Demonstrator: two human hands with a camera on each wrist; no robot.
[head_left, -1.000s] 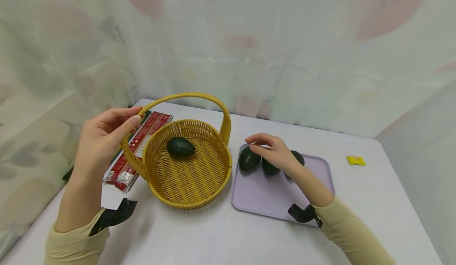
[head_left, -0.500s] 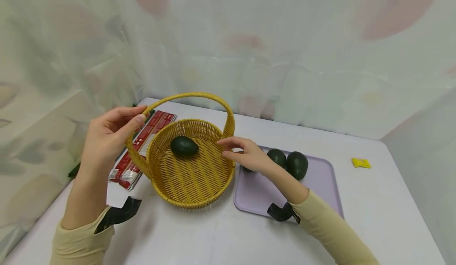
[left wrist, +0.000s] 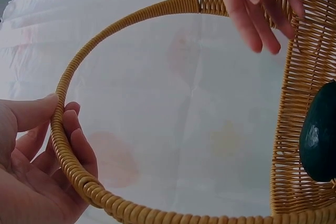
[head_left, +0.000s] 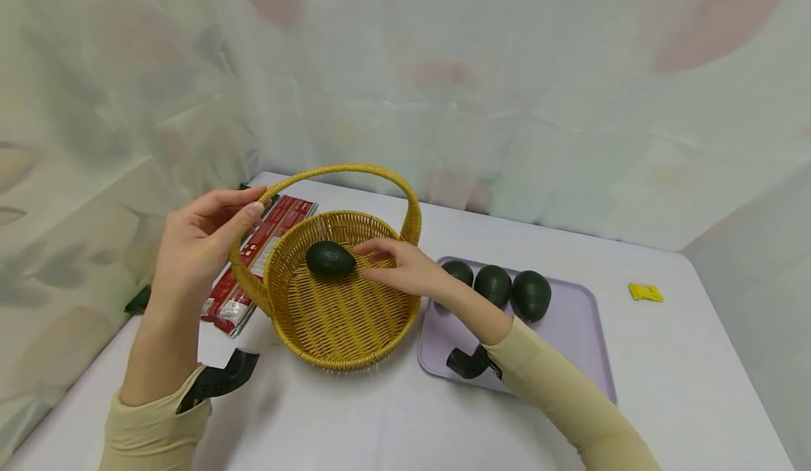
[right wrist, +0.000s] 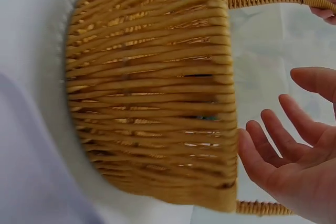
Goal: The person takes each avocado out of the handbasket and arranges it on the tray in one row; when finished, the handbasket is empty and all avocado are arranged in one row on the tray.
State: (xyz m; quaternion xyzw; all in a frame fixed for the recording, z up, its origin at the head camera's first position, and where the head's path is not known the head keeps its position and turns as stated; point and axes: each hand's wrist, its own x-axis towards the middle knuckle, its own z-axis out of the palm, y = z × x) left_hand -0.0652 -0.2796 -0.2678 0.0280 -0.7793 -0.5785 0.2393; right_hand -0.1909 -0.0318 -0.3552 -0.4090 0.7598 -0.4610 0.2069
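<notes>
On the white tabletop point(head_left: 393, 422) nearest me, two cream-sleeved forearms are reaching forward, each wearing a black wrist mount. Just beyond them, the round woven yellow wicker basket with an arched handle point(head_left: 342, 316) is sitting on the table, and the person's left hand point(head_left: 196, 246) is gripping the left foot of that handle, thumb on one side and fingers curled around the cane, which the left wrist view shows plainly point(left wrist: 37, 156). The person's right hand point(head_left: 402, 268) is hanging over the basket's right rim with its fingers loosely spread and holding nothing; the right wrist view shows the palm bare and the fingers point(right wrist: 273, 140) relaxed beside the weave. Its fingertips are pointing towards the dark green avocado lying inside the basket point(head_left: 330, 258), close to it, though I cannot tell whether they are touching it. Right of the basket, a flat lilac plastic tray point(head_left: 570, 344) is lying just beside it, and three more dark green avocados point(head_left: 493, 284) are sitting in a row along the tray's far edge. Left of the basket, a long red and white printed packet point(head_left: 253, 263) is lying partly behind the rim. Farther right, a small yellow wrapper point(head_left: 646, 292) is lying well apart from everything else. Behind the table, a pale translucent curtain with faint pink blotches point(head_left: 507, 91) is hanging as the backdrop.
</notes>
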